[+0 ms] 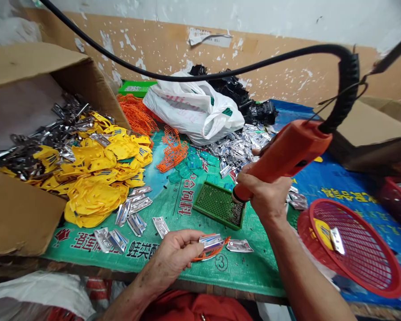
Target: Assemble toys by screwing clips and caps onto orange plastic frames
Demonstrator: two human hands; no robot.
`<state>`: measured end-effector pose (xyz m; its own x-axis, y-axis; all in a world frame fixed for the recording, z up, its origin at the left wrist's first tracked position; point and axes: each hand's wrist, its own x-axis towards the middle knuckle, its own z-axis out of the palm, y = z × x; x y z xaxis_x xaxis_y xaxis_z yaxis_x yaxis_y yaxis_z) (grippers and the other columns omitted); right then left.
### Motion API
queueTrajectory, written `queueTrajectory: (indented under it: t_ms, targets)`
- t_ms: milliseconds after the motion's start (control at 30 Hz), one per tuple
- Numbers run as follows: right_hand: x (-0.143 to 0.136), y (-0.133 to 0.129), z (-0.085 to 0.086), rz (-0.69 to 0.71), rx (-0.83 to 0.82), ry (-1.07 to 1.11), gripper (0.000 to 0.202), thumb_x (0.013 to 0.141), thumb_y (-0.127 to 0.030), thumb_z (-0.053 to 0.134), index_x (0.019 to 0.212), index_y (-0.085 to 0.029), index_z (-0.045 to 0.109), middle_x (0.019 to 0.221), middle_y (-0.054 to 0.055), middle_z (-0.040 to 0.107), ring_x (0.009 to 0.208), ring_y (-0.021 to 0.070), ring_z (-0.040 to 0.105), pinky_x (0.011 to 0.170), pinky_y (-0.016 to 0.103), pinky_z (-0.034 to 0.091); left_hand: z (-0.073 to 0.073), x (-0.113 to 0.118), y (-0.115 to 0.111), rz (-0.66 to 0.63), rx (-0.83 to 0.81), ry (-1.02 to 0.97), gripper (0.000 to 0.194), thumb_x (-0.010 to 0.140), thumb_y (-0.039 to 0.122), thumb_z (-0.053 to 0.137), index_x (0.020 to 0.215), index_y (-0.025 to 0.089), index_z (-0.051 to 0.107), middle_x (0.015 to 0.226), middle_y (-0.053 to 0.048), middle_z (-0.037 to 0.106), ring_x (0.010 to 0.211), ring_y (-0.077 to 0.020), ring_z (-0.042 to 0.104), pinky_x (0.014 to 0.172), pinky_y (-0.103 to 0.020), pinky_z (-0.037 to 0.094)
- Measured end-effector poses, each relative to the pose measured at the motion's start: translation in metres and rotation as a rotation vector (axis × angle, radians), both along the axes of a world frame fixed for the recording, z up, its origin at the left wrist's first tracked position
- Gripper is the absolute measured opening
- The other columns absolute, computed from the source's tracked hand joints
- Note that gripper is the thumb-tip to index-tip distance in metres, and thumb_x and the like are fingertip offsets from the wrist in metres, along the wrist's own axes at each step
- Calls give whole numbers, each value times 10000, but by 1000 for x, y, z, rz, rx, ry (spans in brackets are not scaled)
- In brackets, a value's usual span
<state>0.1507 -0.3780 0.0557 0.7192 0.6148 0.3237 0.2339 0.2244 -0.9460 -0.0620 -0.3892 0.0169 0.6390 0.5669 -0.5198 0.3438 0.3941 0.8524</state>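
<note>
My left hand (182, 249) pinches an orange plastic part (217, 253) together with a shiny metal plate (211, 241) near the table's front edge. Just right of them, another metal plate (239, 245) lies on the green sheet. My right hand (267, 194) is wrapped round a red-orange power screwdriver (284, 154), tilted with its nose down. That nose is at the right part of a green perforated tray (214, 201), where small screws (236, 213) are heaped. The tool's tip is hidden from view.
Yellow parts (96, 178) spill from a cardboard box (23, 209) at left. Behind the tray lie teal pieces (194, 162), a metal-plate pile (237, 147) and a white bag (194, 107). A red basket (354, 249) stands at right; a black cable (187, 76) arches overhead.
</note>
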Motion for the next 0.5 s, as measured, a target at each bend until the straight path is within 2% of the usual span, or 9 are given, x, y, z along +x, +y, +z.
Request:
queueTrajectory:
  t_ms: [300, 500]
  targets:
    - [2, -1, -1, 8, 0, 33, 391, 516, -175, 741, 896, -180, 650, 589, -56, 602, 508, 128, 537, 519, 312, 466, 1, 0, 1, 5, 12, 26, 347, 778, 363, 566, 1021, 179, 732, 742, 1, 616, 594, -104, 397, 519, -207, 316]
    - [2, -3, -1, 15, 6, 6, 279, 531, -196, 748, 784, -186, 630, 603, -46, 606, 525, 135, 547, 532, 321, 478, 2, 0, 1, 2, 15, 31, 348, 774, 394, 581, 1004, 184, 737, 748, 0, 627, 590, -103, 396, 523, -207, 311]
